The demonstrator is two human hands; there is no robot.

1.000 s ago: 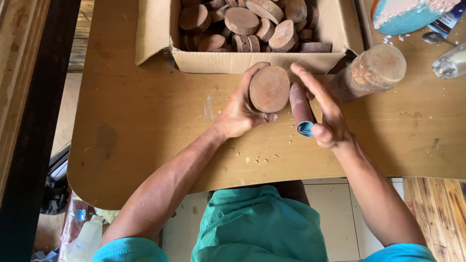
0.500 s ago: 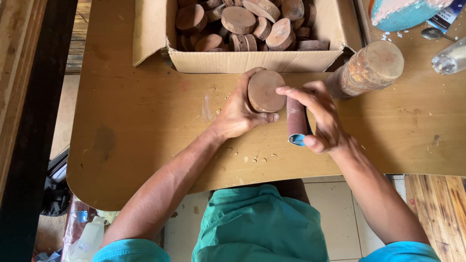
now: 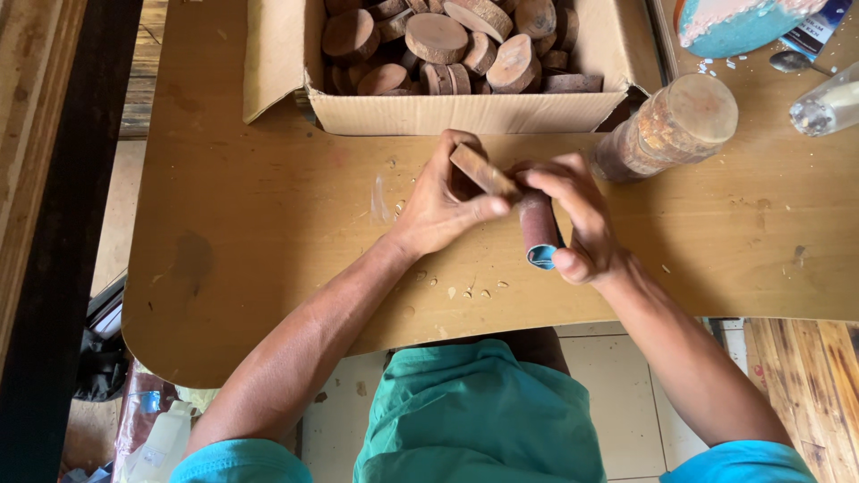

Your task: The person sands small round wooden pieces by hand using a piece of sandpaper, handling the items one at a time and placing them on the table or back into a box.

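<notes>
Tilted edge-up since a moment ago, the round brown wooden slice (image 3: 481, 170) sits gripped in my left hand (image 3: 443, 201) while my right hand (image 3: 573, 219) fingers clasp the reddish sandpaper roll (image 3: 539, 231) against it, with many slices waiting in the cardboard box (image 3: 465, 112) on the far surface.

A round brown wooden disc (image 3: 481, 170) stands tilted on edge against a reddish-brown sanding roll (image 3: 539, 228) (blue-lined core).

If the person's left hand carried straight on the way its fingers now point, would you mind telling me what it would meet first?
Most likely the front wall of the cardboard box. The left hand, gripping a wood slice, points up the table toward it, with only bare tabletop between. Depth is hard to judge from above.
</notes>
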